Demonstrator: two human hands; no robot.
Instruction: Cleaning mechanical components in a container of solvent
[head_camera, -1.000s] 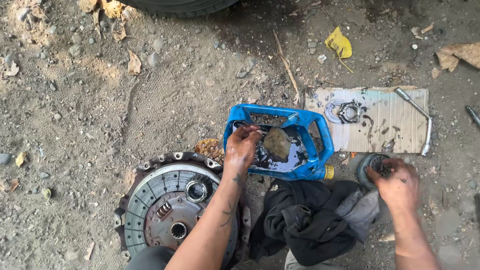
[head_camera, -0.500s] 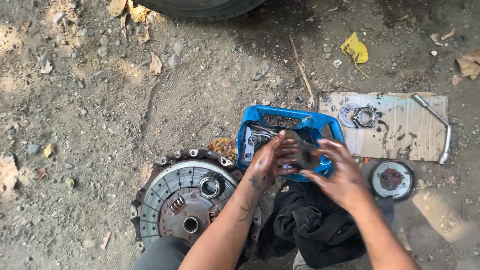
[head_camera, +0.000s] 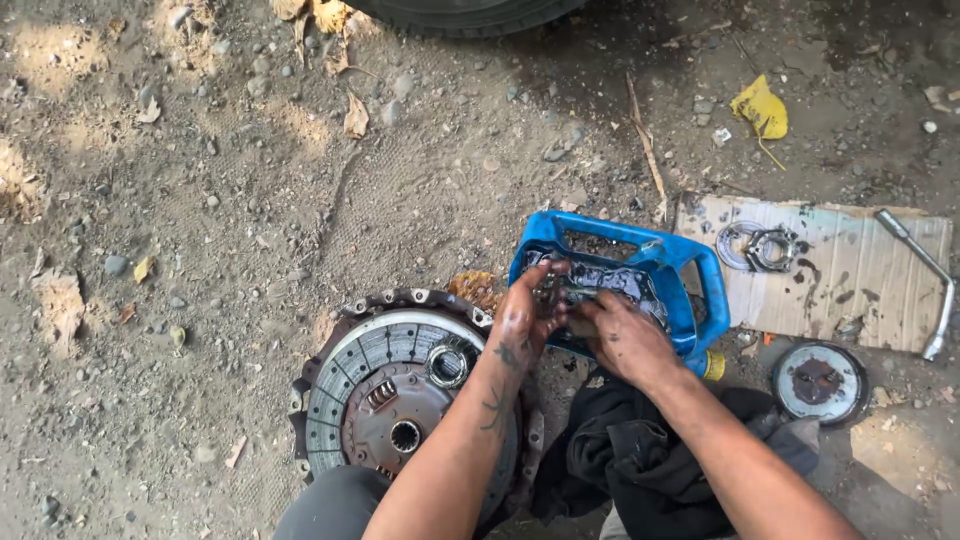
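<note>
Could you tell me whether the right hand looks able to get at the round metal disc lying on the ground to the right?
Probably yes: the round metal disc lies uncovered on the dirt beside the right hand, with nothing between them. That hand is busy over the blue container, though.

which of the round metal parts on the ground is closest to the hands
The big clutch disc, lying directly under the left forearm beside the blue container. The small round cap and the ring on the cardboard lie farther right.

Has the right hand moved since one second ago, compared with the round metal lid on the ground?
Yes. The right hand left the round metal lid and went left to the blue container, beside the left hand.
</note>
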